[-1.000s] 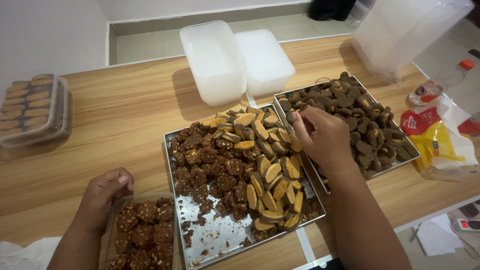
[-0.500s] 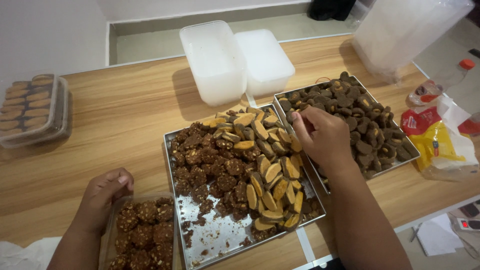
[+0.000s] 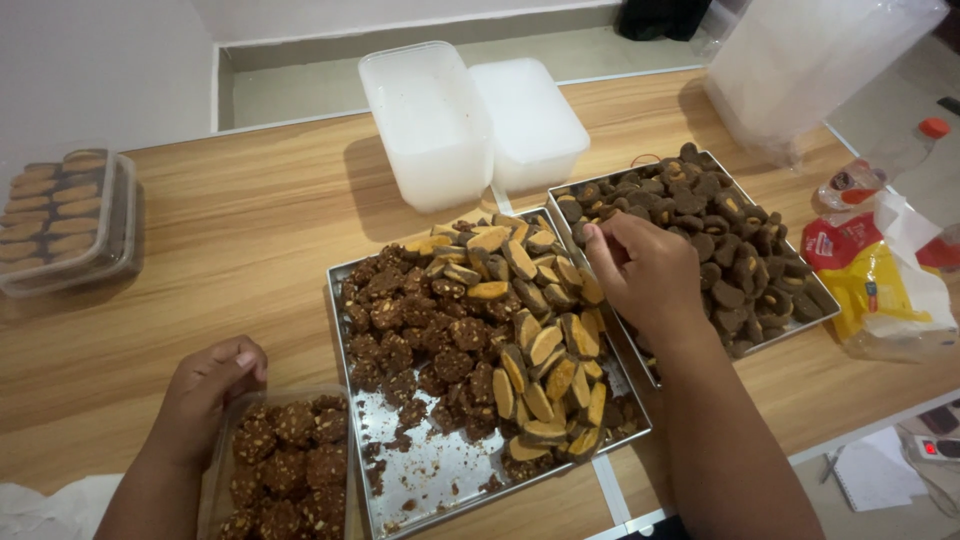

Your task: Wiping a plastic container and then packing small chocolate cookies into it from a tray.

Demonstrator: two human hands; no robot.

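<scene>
My left hand [image 3: 205,395] grips the near-left rim of a clear plastic container [image 3: 214,478] filled with brown nutty cookies [image 3: 290,455]. My right hand [image 3: 650,275] hovers with curled fingers where two metal trays meet, its fingertips touching dark cookies; what it holds is hidden. The middle tray [image 3: 430,480] carries brown crumbly cookies [image 3: 410,320] on the left and orange-topped oval cookies [image 3: 530,320] on the right. The right tray [image 3: 812,318] is heaped with dark round cookies [image 3: 720,230].
Two white plastic tubs [image 3: 430,120] stand upside down at the back of the wooden table. A lidded box of oval cookies [image 3: 65,215] sits far left. A large clear bag [image 3: 810,60], a bottle [image 3: 870,170] and a yellow packet [image 3: 880,285] lie at the right.
</scene>
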